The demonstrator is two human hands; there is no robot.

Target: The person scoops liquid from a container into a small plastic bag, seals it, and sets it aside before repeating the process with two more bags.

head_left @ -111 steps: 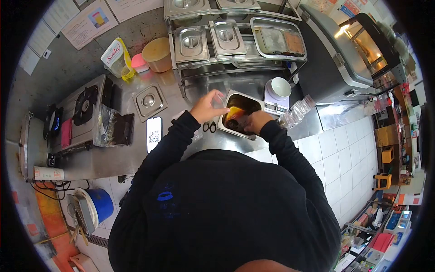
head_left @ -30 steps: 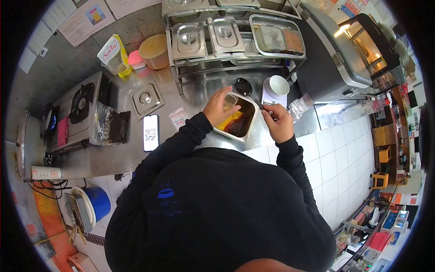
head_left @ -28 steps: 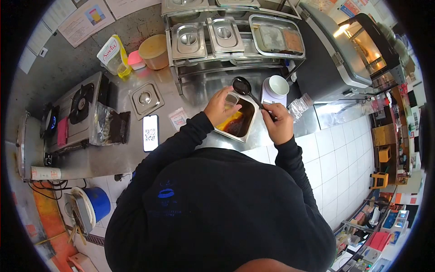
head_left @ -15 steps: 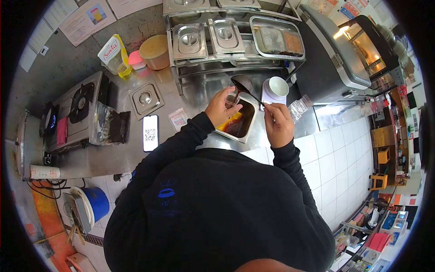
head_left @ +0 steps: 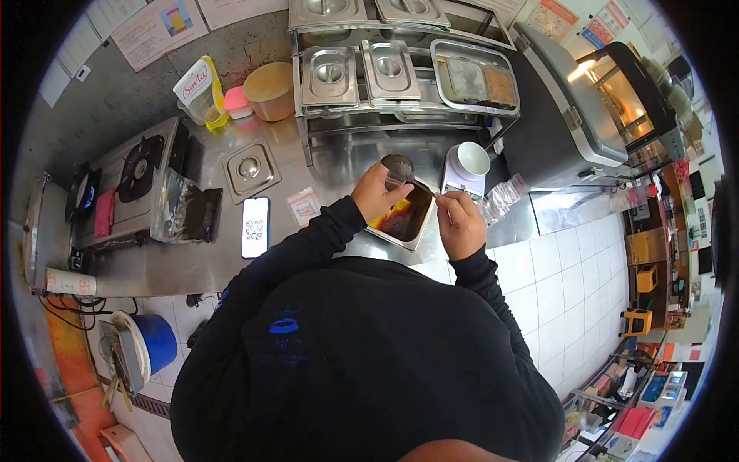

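My left hand (head_left: 373,192) is closed round a small clear cup (head_left: 396,185), which is partly hidden by the fingers and ladle. With thumb and fingers pinched, my right hand (head_left: 460,223) grips the thin handle of a ladle (head_left: 399,167). The ladle's dark bowl is tipped at the cup, right beside my left fingers. Below both hands stands a deep metal pan (head_left: 421,231) of dark red-brown sauce (head_left: 396,225) with a yellow-orange patch. Behind my right hand, a white bowl (head_left: 472,160) rests on a kitchen scale (head_left: 454,182).
On the counter to the left lie a phone (head_left: 255,228), a small packet (head_left: 303,206) and a metal lid (head_left: 250,168). A gas stove (head_left: 131,185) stands farther left. A rack (head_left: 362,115) with lidded pans rises behind. A crumpled plastic bag (head_left: 504,200) lies at right.
The ladle bowl has come lower and tipped further against the cup. My right hand has shifted slightly left and down. Dark sauce that was streaming from the ladle no longer shows clearly.
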